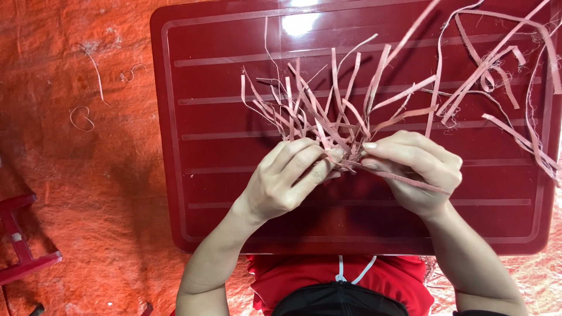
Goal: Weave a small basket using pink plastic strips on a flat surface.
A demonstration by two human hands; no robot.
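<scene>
A bunch of thin pink fabric strips [328,111] fans upward from where both hands meet over a dark red plastic table [222,175]. My left hand [287,178] pinches the base of the bunch with its fingertips. My right hand [418,172] grips the same knot of strips from the right, and one strip runs across its palm. More loose pink strips [497,70] lie spread over the table's upper right corner.
An orange-red mat [82,175] covers the floor around the table, with a few stray threads [82,117] on it at left. Part of a red stool [23,240] shows at the lower left edge. My red shirt [328,275] is below the table.
</scene>
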